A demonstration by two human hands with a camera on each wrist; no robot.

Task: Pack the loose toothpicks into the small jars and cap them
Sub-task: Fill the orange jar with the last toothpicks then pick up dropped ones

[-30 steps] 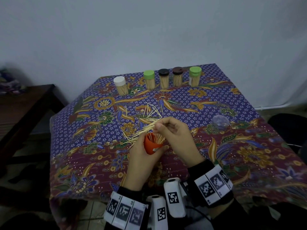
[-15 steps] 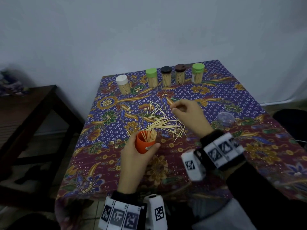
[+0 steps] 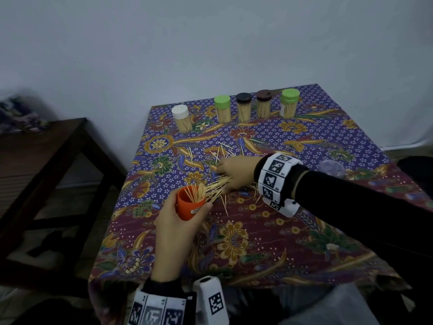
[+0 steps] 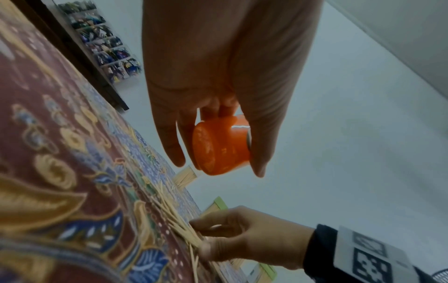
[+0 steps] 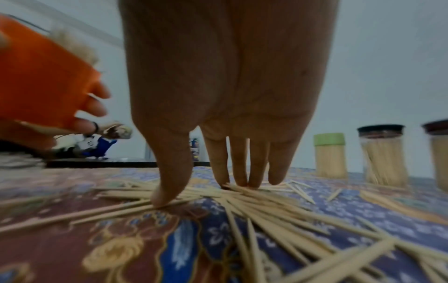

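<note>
With our left hand gripping the orange jar upright, our right hand, fingers straight, should rake the loose toothpicks parallel before pinching.

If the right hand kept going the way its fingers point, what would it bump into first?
The right hand points down, fingertips already touching the loose wooden toothpicks on the patterned tablecloth. It would meet only those toothpicks, then the cloth beneath.

1. A table, draped in a floral batik tablecloth.
2. Loose toothpicks lie scattered mid-table.
3. Five capped toothpick jars line the far edge.
4. A clear lid lies at right.
</note>
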